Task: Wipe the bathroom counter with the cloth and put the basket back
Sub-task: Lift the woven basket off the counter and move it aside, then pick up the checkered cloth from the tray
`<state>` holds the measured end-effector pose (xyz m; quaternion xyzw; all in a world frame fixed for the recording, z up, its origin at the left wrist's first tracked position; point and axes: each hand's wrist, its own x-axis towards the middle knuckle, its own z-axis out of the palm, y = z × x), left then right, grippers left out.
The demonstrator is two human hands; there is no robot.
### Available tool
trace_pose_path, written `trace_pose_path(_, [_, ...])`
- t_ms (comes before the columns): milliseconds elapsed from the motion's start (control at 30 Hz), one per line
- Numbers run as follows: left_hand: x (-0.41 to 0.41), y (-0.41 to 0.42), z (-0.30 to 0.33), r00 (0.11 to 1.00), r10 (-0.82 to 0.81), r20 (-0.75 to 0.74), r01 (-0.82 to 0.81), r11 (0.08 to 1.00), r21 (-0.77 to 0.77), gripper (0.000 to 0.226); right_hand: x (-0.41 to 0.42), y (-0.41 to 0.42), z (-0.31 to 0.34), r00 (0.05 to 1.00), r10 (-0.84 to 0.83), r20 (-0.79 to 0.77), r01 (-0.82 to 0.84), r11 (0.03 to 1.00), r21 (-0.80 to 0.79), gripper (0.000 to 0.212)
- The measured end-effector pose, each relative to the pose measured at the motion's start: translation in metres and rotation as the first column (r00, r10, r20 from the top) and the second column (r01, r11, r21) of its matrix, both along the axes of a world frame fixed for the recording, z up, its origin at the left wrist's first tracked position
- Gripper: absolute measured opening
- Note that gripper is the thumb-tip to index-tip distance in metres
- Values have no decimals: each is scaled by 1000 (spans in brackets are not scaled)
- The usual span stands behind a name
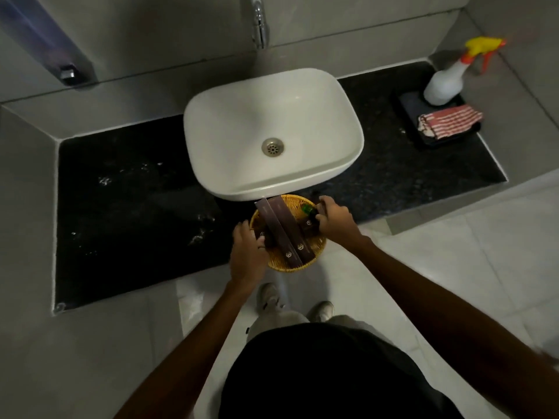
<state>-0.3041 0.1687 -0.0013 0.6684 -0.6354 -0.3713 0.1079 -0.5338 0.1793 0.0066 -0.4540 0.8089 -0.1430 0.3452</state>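
Observation:
A round yellow wicker basket is held in the air in front of the sink, over the counter's front edge. It carries long brown boxes and a small green bottle. My left hand grips its left rim and my right hand grips its right rim. The black stone counter shows white specks and smears on its left part. A red-and-white striped cloth lies folded on a dark tray at the far right of the counter.
A white vessel sink stands mid-counter under a chrome tap. A white spray bottle with a yellow trigger stands on the tray. Grey tiled walls enclose the counter on both sides. My shoes are on the pale floor below.

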Motion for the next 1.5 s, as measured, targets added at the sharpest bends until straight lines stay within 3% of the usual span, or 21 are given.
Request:
trace_pose_path(100, [-16, -1, 10, 985, -131, 110, 158, 945, -286, 54, -17, 1, 3, 997, -67, -23, 64, 992, -110, 56])
trace_pose_path(200, [-56, -18, 27, 940, -327, 102, 334, 812, -479, 48, -55, -1, 7, 977, -160, -143, 128, 969, -212, 57])
trace_pose_path(367, [-164, -60, 48, 855, -502, 128, 463, 630, -624, 52, -154, -18, 9, 920, -314, -233, 272, 942, -195, 65])
trace_pose_path(500, [-269, -97, 57, 762, -615, 203, 611, 580, -539, 63, -254, -41, 6, 884, -409, -226, 371, 909, -191, 66])
trace_pose_path(633, [-386, -132, 43, 685, -690, 234, 725, 615, -310, 69, -350, -69, -5, 879, -433, -199, 406, 899, -166, 65])
trace_pose_path(733, [-476, -162, 16, 627, -733, 266, 775, 622, -113, 69, -422, -97, -22, 902, -224, -368, 211, 975, -75, 59])
trace_pose_path(800, [-522, -179, -4, 592, -747, 303, 794, 604, -63, 67, -458, -115, -33, 892, -49, -449, 51, 999, -6, 55])
trace_pose_path(900, [-571, -192, -36, 615, -702, 360, 768, 637, -69, 63, -490, -136, -49, 863, 174, -474, -138, 984, 109, 61])
trace_pose_path(1067, [-594, -186, -63, 694, -599, 399, 675, 734, -71, 55, -500, -141, -55, 848, 147, -510, -119, 989, 86, 44])
trace_pose_path(1167, [-585, -192, -56, 721, -612, 324, 679, 717, -157, 48, -499, -137, -40, 798, 131, -588, -147, 989, 22, 46])
trace_pose_path(1200, [-576, -196, -50, 736, -630, 246, 674, 717, -179, 44, -495, -136, -30, 787, 153, -598, -192, 981, -2, 52])
trace_pose_path(1267, [-554, -208, -32, 780, -624, -45, 611, 775, -162, 24, -488, -134, -13, 810, 191, -554, -295, 950, -104, 54])
trace_pose_path(1367, [-504, -227, 7, 765, -508, -396, 524, 848, -75, 18, -457, -135, 16, 945, 228, -233, -293, 906, -304, 30])
trace_pose_path(1500, [-425, -250, 77, 744, -354, -567, 402, 915, -43, 27, -368, -155, 60, 990, 129, 52, -94, 897, -432, 27])
